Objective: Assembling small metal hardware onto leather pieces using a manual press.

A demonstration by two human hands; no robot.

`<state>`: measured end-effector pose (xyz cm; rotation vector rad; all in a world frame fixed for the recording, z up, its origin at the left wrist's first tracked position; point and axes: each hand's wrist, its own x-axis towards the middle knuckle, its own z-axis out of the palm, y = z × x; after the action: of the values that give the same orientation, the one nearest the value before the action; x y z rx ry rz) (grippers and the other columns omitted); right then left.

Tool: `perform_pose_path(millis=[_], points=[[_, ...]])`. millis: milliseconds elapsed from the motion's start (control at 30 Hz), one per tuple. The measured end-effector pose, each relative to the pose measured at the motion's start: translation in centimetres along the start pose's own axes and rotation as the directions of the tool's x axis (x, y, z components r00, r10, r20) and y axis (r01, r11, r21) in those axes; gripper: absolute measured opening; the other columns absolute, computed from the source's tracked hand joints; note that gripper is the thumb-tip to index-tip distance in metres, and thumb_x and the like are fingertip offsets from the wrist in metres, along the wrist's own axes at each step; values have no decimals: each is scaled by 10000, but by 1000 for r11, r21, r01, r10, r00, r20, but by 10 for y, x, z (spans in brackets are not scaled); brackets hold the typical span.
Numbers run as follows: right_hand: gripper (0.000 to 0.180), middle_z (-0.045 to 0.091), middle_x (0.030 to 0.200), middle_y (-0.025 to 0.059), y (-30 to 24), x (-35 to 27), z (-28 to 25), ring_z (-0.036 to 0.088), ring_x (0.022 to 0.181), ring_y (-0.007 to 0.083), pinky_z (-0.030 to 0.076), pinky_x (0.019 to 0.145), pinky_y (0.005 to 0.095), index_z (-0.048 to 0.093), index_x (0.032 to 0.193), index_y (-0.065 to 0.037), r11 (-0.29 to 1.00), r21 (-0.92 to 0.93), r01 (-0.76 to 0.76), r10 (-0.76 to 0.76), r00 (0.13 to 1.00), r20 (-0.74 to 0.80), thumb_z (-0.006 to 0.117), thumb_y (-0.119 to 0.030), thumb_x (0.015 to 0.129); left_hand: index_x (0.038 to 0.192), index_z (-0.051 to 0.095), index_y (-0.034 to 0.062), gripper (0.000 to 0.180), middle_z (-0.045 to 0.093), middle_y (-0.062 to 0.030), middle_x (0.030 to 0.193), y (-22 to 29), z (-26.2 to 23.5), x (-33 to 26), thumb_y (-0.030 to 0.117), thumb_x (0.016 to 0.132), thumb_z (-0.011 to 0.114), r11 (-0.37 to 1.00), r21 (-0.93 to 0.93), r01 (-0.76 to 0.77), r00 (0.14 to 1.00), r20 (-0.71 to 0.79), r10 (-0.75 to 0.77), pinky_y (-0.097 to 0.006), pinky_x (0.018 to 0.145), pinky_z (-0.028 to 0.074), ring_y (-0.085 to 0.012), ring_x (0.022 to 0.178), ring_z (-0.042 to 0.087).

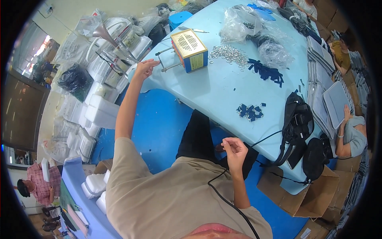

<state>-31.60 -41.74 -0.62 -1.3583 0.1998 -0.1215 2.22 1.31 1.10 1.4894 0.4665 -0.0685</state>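
Note:
My left hand (147, 68) is stretched out at the table's left corner, its fingers pinched together. They are close to the thin crosspiece between two metal rods of a small box-shaped device (195, 62) with a yellow-edged, slotted top and blue sides. Whatever the fingertips hold is too small to make out. Lower down, my right hand (235, 151) is raised in front of the table edge, thumb and forefinger pinched; anything between them cannot be seen. On the table lie loose metal rings (230, 55), dark blue strips (267, 73) and a smaller heap of blue pieces with rings (250, 112).
Clear plastic bags (238, 26) rest on the light blue table (238, 91). A black bag (297, 119) sits at its right edge, above an open cardboard box (314, 191). A black cable (223, 195) crosses my shirt. White foam blocks (101, 110) stand at left; other people are around.

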Motion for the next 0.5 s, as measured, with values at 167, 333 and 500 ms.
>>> perform_pose_path(millis=[167,333,500], points=[[45,693,861,47,2,-1,-1,675,799,109,524,708,227,700,933,12,1000,20,-6,6,1000,-4,728,15,897,1143,590,24,551,704,-55,857,0,2,-3,66,692,905,1000,14,2,1000,-8,-2,-127,417,352,-21,560,486],[43,692,858,46,3,0,-1,674,798,109,523,710,227,700,934,12,1000,7,-7,7,1000,-1,726,13,900,1141,593,23,561,697,-50,855,1,2,-5,71,683,913,1000,15,3,1000,-3,-3,-127,418,343,-17,557,475],[41,692,858,47,3,1,0,673,798,108,524,716,225,700,932,11,1000,1,-8,8,1000,3,726,11,901,1111,593,49,516,643,-1,775,7,6,-18,76,703,909,998,59,22,1000,-11,-22,-135,395,302,-9,528,439]])
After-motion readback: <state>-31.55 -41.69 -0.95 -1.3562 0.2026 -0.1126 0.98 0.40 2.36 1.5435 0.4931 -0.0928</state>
